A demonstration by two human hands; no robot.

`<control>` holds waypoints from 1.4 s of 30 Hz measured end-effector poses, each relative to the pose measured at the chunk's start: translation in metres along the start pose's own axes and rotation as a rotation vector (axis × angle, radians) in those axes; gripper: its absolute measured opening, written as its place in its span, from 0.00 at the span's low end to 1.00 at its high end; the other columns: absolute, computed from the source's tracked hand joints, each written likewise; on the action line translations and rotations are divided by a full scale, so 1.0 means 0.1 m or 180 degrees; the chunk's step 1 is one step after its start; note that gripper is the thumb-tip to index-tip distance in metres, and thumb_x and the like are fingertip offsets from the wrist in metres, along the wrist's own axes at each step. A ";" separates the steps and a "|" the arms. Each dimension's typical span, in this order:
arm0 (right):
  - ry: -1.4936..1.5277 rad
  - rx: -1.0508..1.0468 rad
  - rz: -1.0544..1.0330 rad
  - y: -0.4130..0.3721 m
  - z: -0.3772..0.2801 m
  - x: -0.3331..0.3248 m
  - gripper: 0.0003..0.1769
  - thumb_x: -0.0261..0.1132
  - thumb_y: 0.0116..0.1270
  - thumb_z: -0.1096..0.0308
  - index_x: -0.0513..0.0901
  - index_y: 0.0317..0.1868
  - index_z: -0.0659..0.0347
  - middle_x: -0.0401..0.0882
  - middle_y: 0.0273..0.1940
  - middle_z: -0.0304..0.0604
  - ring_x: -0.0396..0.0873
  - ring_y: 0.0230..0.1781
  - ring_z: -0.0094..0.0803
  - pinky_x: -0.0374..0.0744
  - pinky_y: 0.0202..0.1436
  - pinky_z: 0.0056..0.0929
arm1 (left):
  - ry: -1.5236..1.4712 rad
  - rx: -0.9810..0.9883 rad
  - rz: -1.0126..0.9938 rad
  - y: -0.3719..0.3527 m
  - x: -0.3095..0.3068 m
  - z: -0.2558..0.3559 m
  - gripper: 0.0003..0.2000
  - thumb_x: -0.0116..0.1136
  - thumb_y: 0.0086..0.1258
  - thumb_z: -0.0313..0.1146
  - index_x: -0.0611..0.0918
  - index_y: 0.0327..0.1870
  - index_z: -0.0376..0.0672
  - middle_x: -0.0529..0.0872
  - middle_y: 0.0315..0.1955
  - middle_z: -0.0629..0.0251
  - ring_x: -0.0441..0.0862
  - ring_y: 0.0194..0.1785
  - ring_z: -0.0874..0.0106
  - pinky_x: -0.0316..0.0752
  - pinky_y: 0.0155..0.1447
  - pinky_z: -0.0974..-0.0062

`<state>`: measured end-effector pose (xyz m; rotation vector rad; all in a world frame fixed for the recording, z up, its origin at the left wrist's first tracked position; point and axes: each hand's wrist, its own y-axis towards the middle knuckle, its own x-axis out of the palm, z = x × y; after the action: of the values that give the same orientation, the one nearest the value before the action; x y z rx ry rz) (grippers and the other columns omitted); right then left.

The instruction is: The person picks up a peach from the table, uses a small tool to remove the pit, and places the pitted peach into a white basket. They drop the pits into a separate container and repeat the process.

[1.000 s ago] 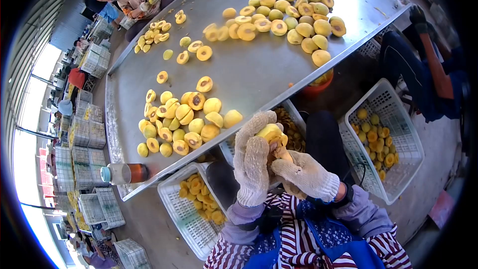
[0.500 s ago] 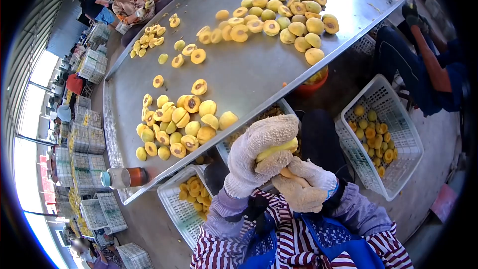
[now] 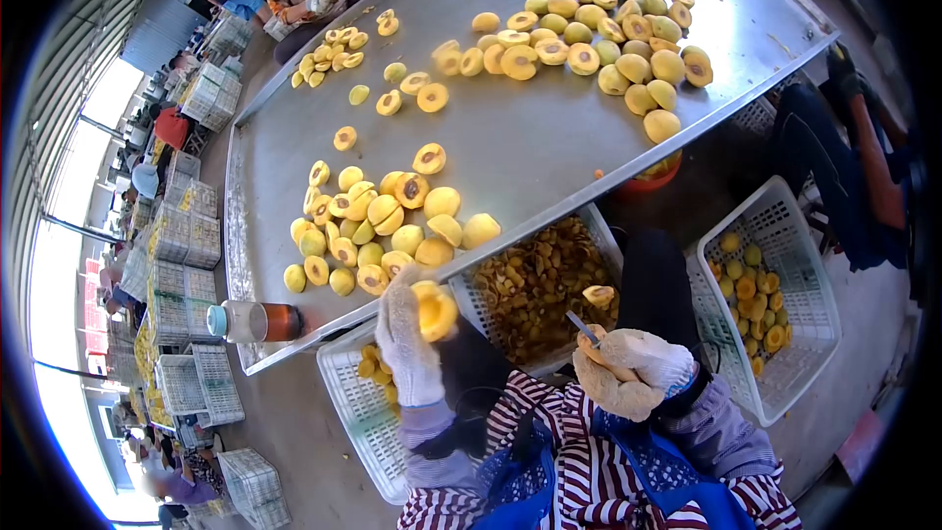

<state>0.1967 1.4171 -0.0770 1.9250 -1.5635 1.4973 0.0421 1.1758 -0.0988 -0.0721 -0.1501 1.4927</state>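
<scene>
Head view: the left hand (image 3: 412, 348) has its grip clamped on a fruit half (image 3: 436, 311), near the left crate (image 3: 348, 417). The middle of this half is hollow, so its stone seems to be out. The right hand (image 3: 633, 373) has its grip closed around a knife (image 3: 582, 327), close to the middle crate (image 3: 603, 236) with brown and yellow scraps. The right crate (image 3: 810, 334) holds several hollow halves; yellow pieces lie in the left one. On the surface (image 3: 549, 162) many fruits (image 3: 443, 202) lie in groups; several have brown middles and seem not yet hollowed.
</scene>
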 end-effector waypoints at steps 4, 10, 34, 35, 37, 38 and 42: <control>-0.0546 0.0272 -0.0543 0.24 -0.06 0.00 0.23 0.54 0.80 0.50 0.78 0.32 0.58 0.68 0.13 0.30 0.62 0.09 0.15 0.60 0.12 0.17 | 0.2012 0.0653 0.0394 0.33 -0.33 -0.23 0.23 0.62 0.69 0.49 0.81 0.59 0.45 0.85 0.52 0.55 0.84 0.54 0.55 0.78 0.58 0.63; -0.0573 0.0727 -0.0289 0.36 -0.10 0.10 0.21 0.57 0.78 0.50 0.78 0.35 0.60 0.67 0.16 0.32 0.62 0.10 0.18 0.59 0.11 0.19 | 0.4474 0.0492 -0.0022 1.04 0.29 -0.27 0.32 0.64 0.63 0.56 0.76 0.65 0.48 0.86 0.53 0.53 0.84 0.54 0.52 0.74 0.63 0.59; -0.0441 -0.1204 0.1317 0.47 -0.13 0.19 0.24 0.69 0.70 0.56 0.73 0.58 0.61 0.79 0.34 0.37 0.73 0.21 0.15 0.69 0.19 0.14 | -0.0379 -0.0648 -0.2072 -0.26 0.75 0.12 0.33 0.64 0.73 0.40 0.64 0.75 0.39 0.70 0.70 0.56 0.69 0.72 0.62 0.65 0.74 0.64; -0.0685 -0.1362 0.1438 0.52 -0.07 0.16 0.24 0.69 0.70 0.57 0.74 0.59 0.61 0.79 0.33 0.37 0.73 0.21 0.15 0.68 0.20 0.14 | -0.0634 -0.0750 -0.2044 -0.27 0.74 0.09 0.33 0.64 0.73 0.40 0.64 0.75 0.40 0.71 0.69 0.57 0.71 0.70 0.63 0.66 0.73 0.65; -0.1056 -0.1493 0.1620 0.52 -0.03 0.16 0.24 0.69 0.70 0.57 0.74 0.59 0.61 0.80 0.32 0.36 0.73 0.20 0.15 0.68 0.20 0.14 | -0.1140 -0.0963 -0.1988 -0.32 0.77 0.05 0.33 0.63 0.74 0.41 0.64 0.76 0.40 0.73 0.66 0.60 0.74 0.66 0.65 0.69 0.71 0.67; -0.1187 -0.1455 0.1675 0.47 -0.04 0.21 0.24 0.68 0.70 0.57 0.74 0.59 0.62 0.80 0.31 0.36 0.73 0.20 0.15 0.68 0.20 0.14 | -0.1254 -0.1009 -0.1813 -0.35 0.80 0.12 0.31 0.62 0.75 0.42 0.66 0.74 0.41 0.75 0.65 0.59 0.76 0.64 0.65 0.73 0.68 0.66; -0.1256 -0.1571 0.1875 0.38 -0.04 0.24 0.24 0.68 0.71 0.57 0.75 0.60 0.60 0.78 0.26 0.32 0.70 0.19 0.12 0.67 0.21 0.14 | -0.2180 -0.0940 -0.1458 -0.22 0.81 0.05 0.24 0.61 0.75 0.42 0.72 0.67 0.42 0.75 0.65 0.56 0.77 0.65 0.57 0.79 0.64 0.59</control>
<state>0.1604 1.3910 -0.0711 1.5977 -2.5468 0.7648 0.0691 1.2546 -0.0861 0.2283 -0.8809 0.9775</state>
